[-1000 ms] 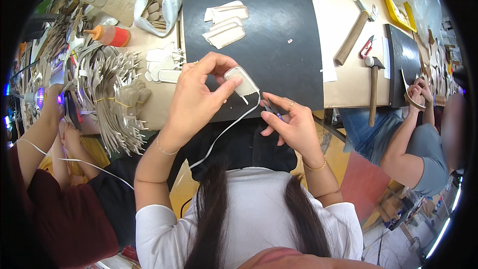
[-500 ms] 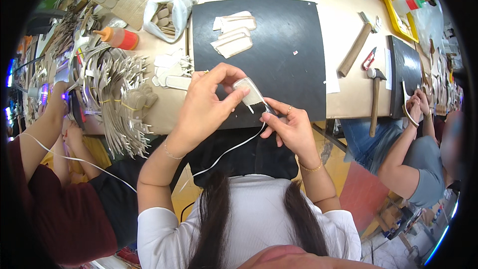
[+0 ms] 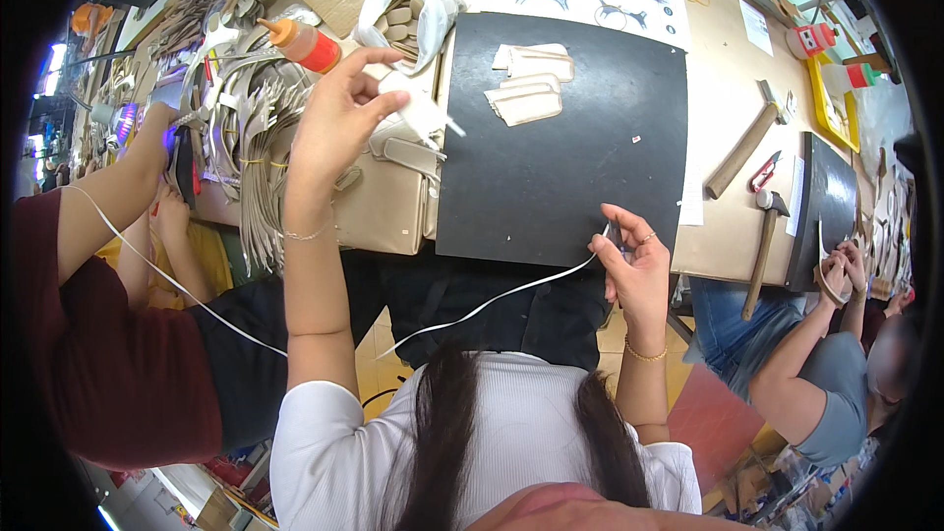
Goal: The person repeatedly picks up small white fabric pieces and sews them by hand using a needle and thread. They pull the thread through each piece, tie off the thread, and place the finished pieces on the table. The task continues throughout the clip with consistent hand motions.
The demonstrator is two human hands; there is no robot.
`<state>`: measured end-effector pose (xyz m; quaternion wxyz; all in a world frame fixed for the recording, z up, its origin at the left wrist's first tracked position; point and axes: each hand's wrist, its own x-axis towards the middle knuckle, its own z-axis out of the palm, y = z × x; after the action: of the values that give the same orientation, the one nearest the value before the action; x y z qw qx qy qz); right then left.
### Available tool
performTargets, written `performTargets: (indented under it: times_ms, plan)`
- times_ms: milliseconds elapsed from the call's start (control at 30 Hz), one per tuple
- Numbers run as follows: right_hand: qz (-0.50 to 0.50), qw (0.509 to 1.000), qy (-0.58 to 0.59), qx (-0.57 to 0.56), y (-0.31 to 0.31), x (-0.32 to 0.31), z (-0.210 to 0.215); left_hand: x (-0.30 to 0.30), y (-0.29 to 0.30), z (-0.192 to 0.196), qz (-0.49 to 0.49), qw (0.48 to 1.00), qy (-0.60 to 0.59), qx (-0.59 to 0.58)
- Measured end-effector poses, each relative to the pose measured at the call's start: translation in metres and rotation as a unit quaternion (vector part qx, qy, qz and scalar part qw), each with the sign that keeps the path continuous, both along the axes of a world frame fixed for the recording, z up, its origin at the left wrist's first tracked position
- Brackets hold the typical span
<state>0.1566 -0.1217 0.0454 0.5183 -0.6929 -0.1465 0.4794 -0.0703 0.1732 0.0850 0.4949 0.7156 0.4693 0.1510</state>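
Observation:
My left hand (image 3: 339, 118) is raised over the left edge of the black mat (image 3: 580, 147) and pinches a small beige leather piece (image 3: 418, 110). My right hand (image 3: 634, 261) is at the mat's near edge, fingers closed on the end of a thin white strip (image 3: 492, 303) that trails down to the left toward my lap. A few finished beige pieces (image 3: 526, 88) lie stacked at the far side of the mat.
A hammer (image 3: 765, 246), a wooden block (image 3: 742, 149) and red-handled cutters (image 3: 764, 172) lie right of the mat. A glue bottle (image 3: 305, 43), a bag of parts (image 3: 408, 25) and piles of beige straps (image 3: 246, 128) are on the left. Other people work at both sides.
My hands were together at the mat's near edge; the left hand has since lifted away to the upper left with the beige piece, and the right hand stays low holding the strip.

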Motion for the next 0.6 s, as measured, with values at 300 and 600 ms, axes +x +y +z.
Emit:
performTargets:
  times_ms: [300, 600]
  plan:
    - [-0.07, 0.993, -0.018, 0.092, 0.008, 0.008, 0.005, 0.033, -0.032, 0.013, -0.183, 0.942, 0.161, 0.231]
    - [-0.237, 0.951, -0.03, 0.198, -0.018, 0.072, -0.01, 0.116, -0.039, 0.096, -0.366, 0.874, -0.016, 0.319]
